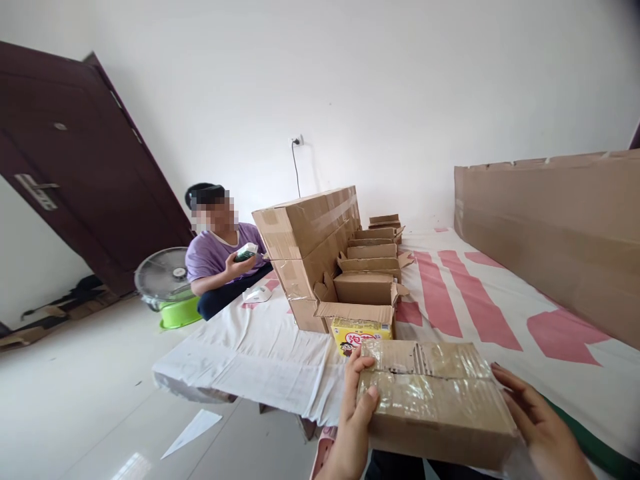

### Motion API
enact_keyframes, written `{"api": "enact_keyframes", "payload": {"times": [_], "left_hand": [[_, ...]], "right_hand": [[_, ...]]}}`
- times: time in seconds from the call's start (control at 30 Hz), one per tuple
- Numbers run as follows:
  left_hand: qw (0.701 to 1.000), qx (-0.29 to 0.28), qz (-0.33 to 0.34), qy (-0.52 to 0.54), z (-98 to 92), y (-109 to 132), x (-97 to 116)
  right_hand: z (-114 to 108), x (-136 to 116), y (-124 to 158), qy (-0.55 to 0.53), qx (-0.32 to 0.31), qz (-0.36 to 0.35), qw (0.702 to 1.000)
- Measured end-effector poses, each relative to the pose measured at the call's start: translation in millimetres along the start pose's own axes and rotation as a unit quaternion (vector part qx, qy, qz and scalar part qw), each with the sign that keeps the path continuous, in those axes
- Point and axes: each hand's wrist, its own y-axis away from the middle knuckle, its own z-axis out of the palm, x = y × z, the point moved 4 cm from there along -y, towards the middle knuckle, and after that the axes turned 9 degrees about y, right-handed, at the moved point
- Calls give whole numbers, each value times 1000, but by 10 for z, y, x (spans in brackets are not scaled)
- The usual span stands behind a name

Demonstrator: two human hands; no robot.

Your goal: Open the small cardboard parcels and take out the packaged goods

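Note:
A flat cardboard box (pixel 435 407), its top seam covered in shiny clear tape, is held up near the bed's front edge. My left hand (pixel 360 407) grips its left end, thumb on the top face. At the opposite end my right hand (pixel 533 413) presses its fingers along the side, part of them hidden by the box. Some clear plastic (pixel 517 457) shows between that hand and the box corner. Just beyond the held box stands a yellow printed carton (pixel 363 331) with red lettering, partly covered by it.
Several open cardboard boxes (pixel 365 291) run in a row beside a wall of stacked, taped boxes (pixel 320 233). A co-worker (pixel 225 253) sits behind that stack holding a small packet (pixel 247 252). A fan (pixel 167 275) stands on the floor. Large cardboard (pixel 550 233) borders the right.

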Motion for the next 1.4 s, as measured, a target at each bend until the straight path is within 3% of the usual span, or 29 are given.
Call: {"api": "enact_keyframes", "payload": {"times": [0.1, 0.2, 0.37, 0.6, 0.77, 0.93, 1.1, 1.23, 1.4], "left_hand": [[999, -19, 8, -35, 19, -5, 59], [997, -51, 35, -44, 17, -9, 118], [994, -88, 50, -48, -19, 11, 130], [994, -104, 26, -24, 19, -101, 55], [994, -98, 39, -13, 35, -151, 11], [995, -90, 36, 22, 44, -143, -13], [993, -59, 22, 97, 88, -116, -2], [990, -87, 16, 111, 140, -97, 81], [991, -106, 15, 80, 138, -94, 184]], "right_hand": [[-207, 97, -233, 130, -1, -13, 991], [-329, 346, -434, 245, -6, -75, 967], [-328, 800, -494, 347, -82, -119, 927], [-339, 549, -442, 353, -145, -143, 913], [-543, 372, -678, 363, -111, -120, 917], [-705, -139, -858, 375, -58, -128, 916], [-603, -954, -706, 356, -53, -239, 902], [-397, -1491, -456, 314, -116, -348, 876], [-84, -1893, -203, 296, -210, -401, 841]]}}
